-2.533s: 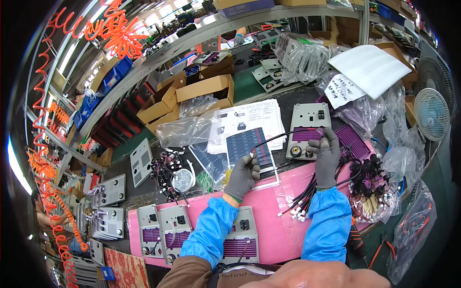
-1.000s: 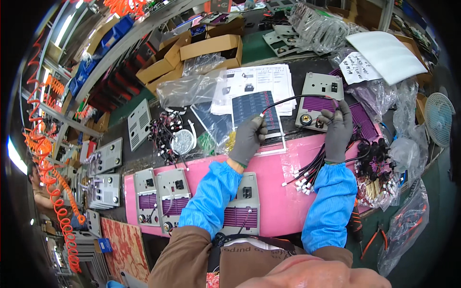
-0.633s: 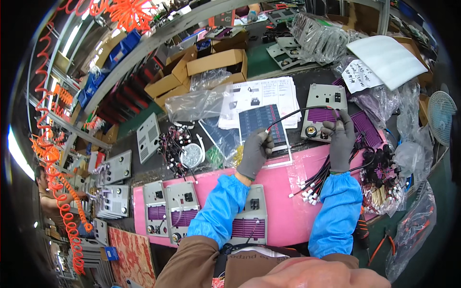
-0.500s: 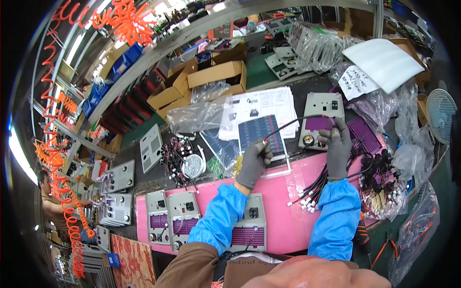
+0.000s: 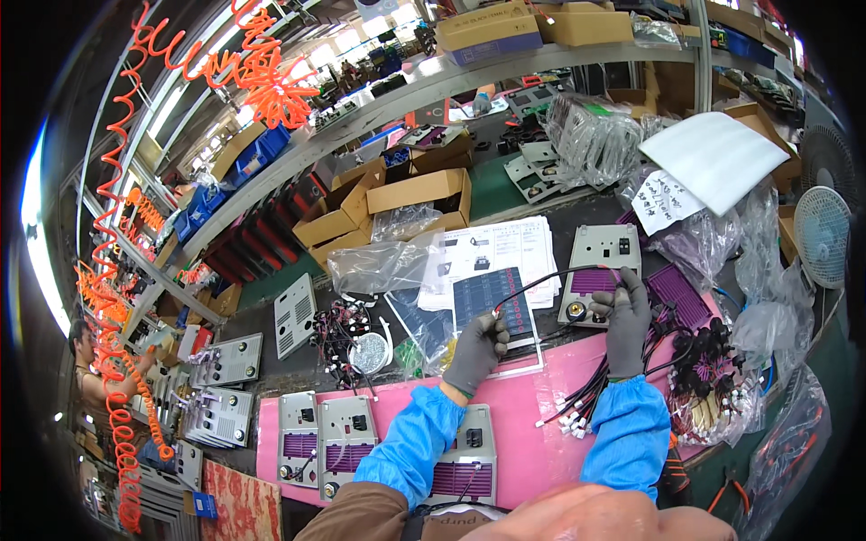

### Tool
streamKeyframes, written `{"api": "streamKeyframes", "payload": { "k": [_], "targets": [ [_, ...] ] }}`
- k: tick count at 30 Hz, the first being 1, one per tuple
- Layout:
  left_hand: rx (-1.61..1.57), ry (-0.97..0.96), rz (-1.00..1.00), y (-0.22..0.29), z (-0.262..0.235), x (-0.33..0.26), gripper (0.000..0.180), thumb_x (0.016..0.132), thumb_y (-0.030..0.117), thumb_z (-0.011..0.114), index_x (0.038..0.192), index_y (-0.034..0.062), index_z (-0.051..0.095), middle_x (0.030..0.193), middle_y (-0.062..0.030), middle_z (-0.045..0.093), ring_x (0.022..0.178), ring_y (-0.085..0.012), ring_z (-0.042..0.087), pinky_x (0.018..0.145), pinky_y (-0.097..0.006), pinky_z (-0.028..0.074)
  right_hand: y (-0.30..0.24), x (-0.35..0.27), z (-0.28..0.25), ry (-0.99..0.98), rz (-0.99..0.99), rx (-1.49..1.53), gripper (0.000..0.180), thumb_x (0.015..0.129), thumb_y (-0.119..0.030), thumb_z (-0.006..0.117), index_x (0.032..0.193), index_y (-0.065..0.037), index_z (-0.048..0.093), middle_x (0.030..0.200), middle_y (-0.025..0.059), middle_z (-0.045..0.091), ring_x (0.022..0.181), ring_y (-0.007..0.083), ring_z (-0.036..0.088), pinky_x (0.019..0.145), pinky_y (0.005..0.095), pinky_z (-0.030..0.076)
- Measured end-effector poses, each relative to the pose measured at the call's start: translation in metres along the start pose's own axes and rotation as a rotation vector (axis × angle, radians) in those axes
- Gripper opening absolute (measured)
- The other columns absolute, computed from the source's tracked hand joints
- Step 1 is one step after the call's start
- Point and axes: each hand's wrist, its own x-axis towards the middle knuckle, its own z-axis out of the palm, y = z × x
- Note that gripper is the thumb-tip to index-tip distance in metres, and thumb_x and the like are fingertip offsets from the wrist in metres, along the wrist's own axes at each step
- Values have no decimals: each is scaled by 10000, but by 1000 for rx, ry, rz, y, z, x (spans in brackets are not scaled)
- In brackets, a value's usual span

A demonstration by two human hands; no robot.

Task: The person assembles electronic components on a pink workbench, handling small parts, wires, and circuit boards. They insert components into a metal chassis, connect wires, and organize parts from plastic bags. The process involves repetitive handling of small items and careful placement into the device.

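Gray-gloved left hand (image 5: 474, 355), gloved right hand (image 5: 626, 326), thin black cable (image 5: 532, 285) arching between

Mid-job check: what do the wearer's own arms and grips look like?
The left grip and right grip each wear a grey glove. Shiny, wrinkled blue oversleeves follow, gathered at the cuffs. Above the left one, a brown sleeve shows. I see no clear markings on them.

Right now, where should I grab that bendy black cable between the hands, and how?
I'd pinch the black cable around its middle, coming from above. It's thin, nothing covers that bowed stretch, and the left hand and right hand already hold it on either side.
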Motion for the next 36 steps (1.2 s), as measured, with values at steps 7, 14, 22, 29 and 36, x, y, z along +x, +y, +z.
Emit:
{"api": "streamKeyframes", "payload": {
  "k": [7,14,22,29,36],
  "targets": [
    [-5,-17,5,-1,0,0,130,955,204,533,999,85,563,861,-24,552,744,-137,536,584,-246,447,-3,-1,3,-6,-12,8,359,1042,-135,417,1369,13,434,916,120,653,742,149,664,671,245,537],
    [-24,-10,-7,0,0,0,145,960,215,539,1027,89,564,876,-22,560,745,-133,537,593,-242,448,1,0,4,1,-30,13,357,1042,-137,424,1363,17,445,948,110,641,750,148,664,675,246,538],
    [-33,-36,1,0,0,0,158,953,211,548,1041,82,574,877,-20,566,749,-134,540,599,-244,447,7,3,0,-17,-38,13,362,1034,-117,423,1365,29,440,1006,118,631,784,158,665,698,252,550],
    [-60,-17,2,-2,-6,2,166,944,202,559,1047,77,595,886,-29,573,764,-154,543,599,-254,450,-2,-1,4,-25,-8,-7,364,1033,-114,417,1369,26,431,951,135,651,765,153,663,688,244,543],
    [-63,14,0,-2,-8,3,169,944,205,558,1061,84,579,882,-36,574,765,-157,551,587,-267,448,1,0,2,-28,2,9,371,1028,-108,419,1367,41,426,999,127,630,778,152,661,694,251,549]
  ]
}}
